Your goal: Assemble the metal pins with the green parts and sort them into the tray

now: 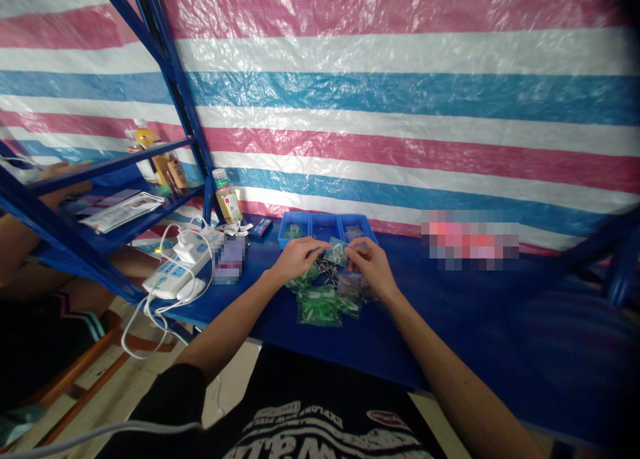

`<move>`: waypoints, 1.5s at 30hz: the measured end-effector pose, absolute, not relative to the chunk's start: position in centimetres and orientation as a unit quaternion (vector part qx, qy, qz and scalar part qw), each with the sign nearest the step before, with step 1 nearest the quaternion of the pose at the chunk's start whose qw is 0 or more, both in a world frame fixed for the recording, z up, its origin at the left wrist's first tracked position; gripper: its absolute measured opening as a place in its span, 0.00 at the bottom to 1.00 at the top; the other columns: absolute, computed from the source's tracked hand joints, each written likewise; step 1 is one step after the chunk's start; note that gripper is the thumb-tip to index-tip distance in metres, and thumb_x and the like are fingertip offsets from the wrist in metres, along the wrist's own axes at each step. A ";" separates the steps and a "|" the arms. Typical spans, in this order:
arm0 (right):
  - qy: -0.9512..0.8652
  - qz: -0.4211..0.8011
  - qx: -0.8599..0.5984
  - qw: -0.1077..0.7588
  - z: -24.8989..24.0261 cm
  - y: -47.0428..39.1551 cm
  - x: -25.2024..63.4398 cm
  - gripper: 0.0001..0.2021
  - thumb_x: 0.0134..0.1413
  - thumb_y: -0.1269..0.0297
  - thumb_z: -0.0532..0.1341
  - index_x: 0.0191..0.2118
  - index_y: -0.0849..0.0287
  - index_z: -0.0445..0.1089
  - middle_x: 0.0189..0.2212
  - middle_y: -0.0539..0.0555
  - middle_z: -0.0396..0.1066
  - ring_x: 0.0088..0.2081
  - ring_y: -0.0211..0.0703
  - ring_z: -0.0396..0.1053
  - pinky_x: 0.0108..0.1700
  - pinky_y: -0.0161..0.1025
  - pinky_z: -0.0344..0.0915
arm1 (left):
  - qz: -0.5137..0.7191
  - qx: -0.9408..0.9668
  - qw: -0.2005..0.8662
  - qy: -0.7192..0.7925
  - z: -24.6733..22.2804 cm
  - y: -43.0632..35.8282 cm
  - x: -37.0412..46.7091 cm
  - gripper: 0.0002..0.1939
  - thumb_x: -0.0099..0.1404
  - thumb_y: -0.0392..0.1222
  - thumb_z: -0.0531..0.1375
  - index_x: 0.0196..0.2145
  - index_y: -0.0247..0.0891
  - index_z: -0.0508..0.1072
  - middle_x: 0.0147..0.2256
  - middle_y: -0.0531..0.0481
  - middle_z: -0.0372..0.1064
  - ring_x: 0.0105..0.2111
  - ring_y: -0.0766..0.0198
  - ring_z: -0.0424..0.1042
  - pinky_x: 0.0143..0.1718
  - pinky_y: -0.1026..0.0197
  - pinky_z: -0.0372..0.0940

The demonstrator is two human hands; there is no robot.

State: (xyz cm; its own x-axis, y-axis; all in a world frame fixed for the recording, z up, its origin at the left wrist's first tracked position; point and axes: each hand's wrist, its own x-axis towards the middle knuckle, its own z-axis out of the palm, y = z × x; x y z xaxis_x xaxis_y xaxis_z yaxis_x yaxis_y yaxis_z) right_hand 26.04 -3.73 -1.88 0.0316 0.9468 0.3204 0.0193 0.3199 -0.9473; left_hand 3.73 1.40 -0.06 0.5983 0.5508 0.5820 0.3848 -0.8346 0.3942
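A small, clear plastic bag with pale contents (337, 253) is near the centre of the frame, raised between the fingertips of the two hands. The right hand (371, 264) appears to pinch its side between thumb and fingers; the left hand (299, 256) has its fingers bent toward the opposite edge, but I cannot tell whether they grip it or only touch it.

The bag should be light and floppy, its film a bit slippery, its contents prone to slump toward the bottom. It is best taken by the upper corners or the flat margin, with a gentle pinch, as thin film may tear or gape if pulled hard.

Just below it are a loose heap of thin, silvery metal pieces (328, 272), a flat, clear bag with bright green contents (320, 308) and a brownish see-through bag (351, 284). Behind the hands is a blue plastic tray with three compartments (327, 234).

The table (430, 319) is smooth, deep blue and slightly glossy. A shiny tarp striped red, white and blue (400, 99) fills the upper frame like a wall. A white power strip with tangled cables (170, 279) sits at centre left, beside a blue metal frame (175, 72).
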 end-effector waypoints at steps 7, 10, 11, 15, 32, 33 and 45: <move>-0.561 0.407 -0.433 0.576 -2.1 -3.4 26.1 0.12 0.55 0.54 0.63 0.39 0.56 0.73 0.29 0.50 0.74 0.23 0.41 0.71 0.23 0.36 0.60 | 0.357 0.882 0.120 0.282 -0.2 1.6 3.6 0.12 0.73 0.44 0.59 0.48 0.42 0.80 0.43 0.49 0.79 0.36 0.64 0.76 0.42 0.61 0.69; -0.572 0.399 -0.432 0.572 -2.2 -3.3 26.1 0.15 0.52 0.53 0.66 0.41 0.56 0.73 0.35 0.53 0.76 0.25 0.41 0.72 0.23 0.36 0.60 | 0.366 0.881 0.110 0.280 -0.3 1.7 3.7 0.12 0.73 0.45 0.59 0.46 0.41 0.80 0.41 0.48 0.79 0.38 0.62 0.75 0.44 0.60 0.69; -0.574 0.396 -0.436 0.568 -2.2 -3.4 26.1 0.16 0.51 0.51 0.67 0.41 0.56 0.73 0.35 0.54 0.77 0.25 0.41 0.72 0.23 0.36 0.60 | 0.368 0.881 0.106 0.277 -0.3 1.7 3.7 0.12 0.73 0.46 0.59 0.45 0.40 0.80 0.40 0.47 0.79 0.38 0.61 0.75 0.44 0.59 0.68; -0.576 0.380 -0.456 0.562 -2.1 -3.6 26.1 0.18 0.51 0.46 0.68 0.37 0.57 0.74 0.24 0.50 0.72 0.22 0.40 0.65 0.24 0.37 0.59 | 0.373 0.882 0.098 0.269 -0.1 1.5 3.8 0.12 0.73 0.47 0.58 0.42 0.39 0.80 0.38 0.47 0.78 0.39 0.61 0.74 0.45 0.58 0.68; -0.587 0.389 -0.455 0.545 -2.5 -3.5 26.2 0.19 0.55 0.43 0.65 0.37 0.57 0.74 0.19 0.50 0.72 0.21 0.41 0.65 0.26 0.38 0.59 | 0.378 0.874 0.135 0.273 -0.3 1.6 3.8 0.11 0.73 0.46 0.58 0.43 0.39 0.78 0.40 0.47 0.78 0.37 0.63 0.74 0.43 0.60 0.69; -0.583 0.392 -0.455 0.547 -2.5 -3.5 26.2 0.19 0.55 0.44 0.66 0.38 0.57 0.73 0.19 0.49 0.72 0.21 0.41 0.65 0.25 0.38 0.59 | 0.379 0.877 0.131 0.263 -0.3 1.6 3.8 0.11 0.73 0.45 0.58 0.43 0.39 0.79 0.40 0.47 0.78 0.38 0.62 0.75 0.44 0.59 0.69; -0.560 0.420 -0.444 0.559 -1.9 -3.7 25.9 0.19 0.54 0.45 0.65 0.38 0.56 0.68 0.23 0.50 0.75 0.20 0.41 0.69 0.23 0.36 0.57 | 0.389 0.880 0.108 0.251 -0.4 1.9 3.8 0.12 0.73 0.46 0.59 0.44 0.40 0.81 0.39 0.46 0.79 0.41 0.59 0.74 0.46 0.56 0.68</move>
State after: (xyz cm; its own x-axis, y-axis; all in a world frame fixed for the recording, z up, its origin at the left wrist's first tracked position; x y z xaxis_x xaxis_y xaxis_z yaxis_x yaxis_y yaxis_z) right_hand 25.87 -3.67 -1.92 0.0203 0.9673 0.2527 0.0264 0.2522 -0.9673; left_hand 3.76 1.88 -0.42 0.5720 0.5254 0.6299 0.3583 -0.8508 0.3844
